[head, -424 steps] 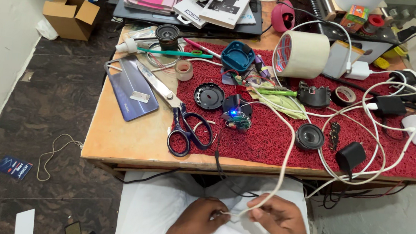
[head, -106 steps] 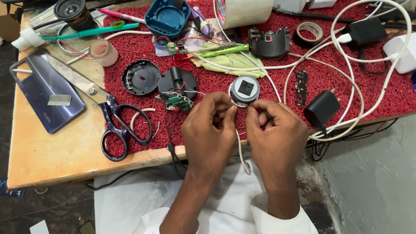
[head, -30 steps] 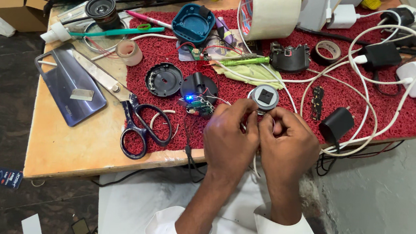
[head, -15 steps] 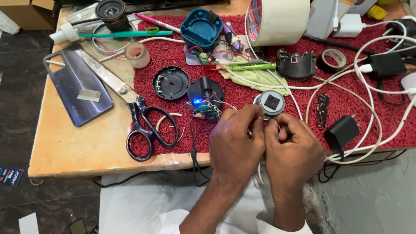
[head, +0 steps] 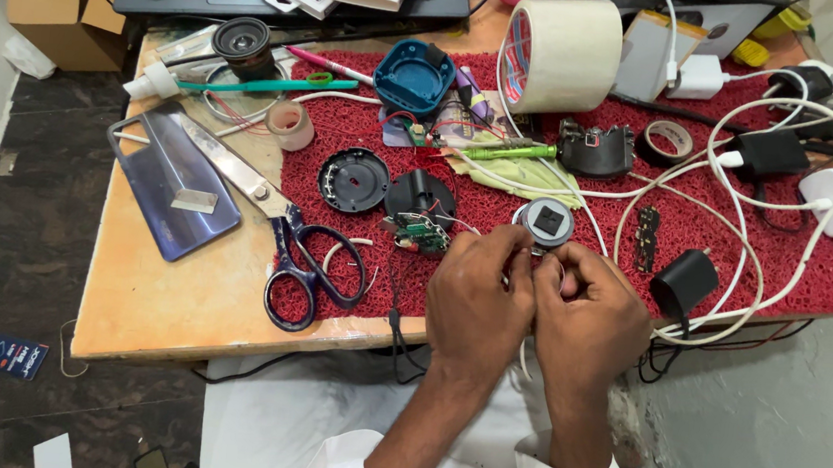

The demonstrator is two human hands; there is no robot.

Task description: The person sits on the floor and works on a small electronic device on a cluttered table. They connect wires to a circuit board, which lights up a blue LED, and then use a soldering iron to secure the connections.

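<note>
White cable [head: 525,352] is what I've got pinched between both hands, right at the near edge of the red mat [head: 737,242]. My left hand [head: 476,304] and right hand [head: 590,314] are pressed together, fingertips closed on the cable's end, so the tip itself is hidden behind my knuckles and I can't tell which way it faces. What shows of the cable hangs straight down from my hands toward my lap, so its long axis runs roughly up and down in the head view, away from the mat.

Just past my fingertips on the mat sits the little round grey part with a square in the middle [head: 546,220], nearly touching my hands. Left of that on the mat is the small green circuit board [head: 419,232], and the scissors [head: 304,254] lie over the mat's left edge.

My take: keep both hands tight together and braced near the mat edge, work only with the fingertips, and don't tug, since the loose length below could drag.
</note>
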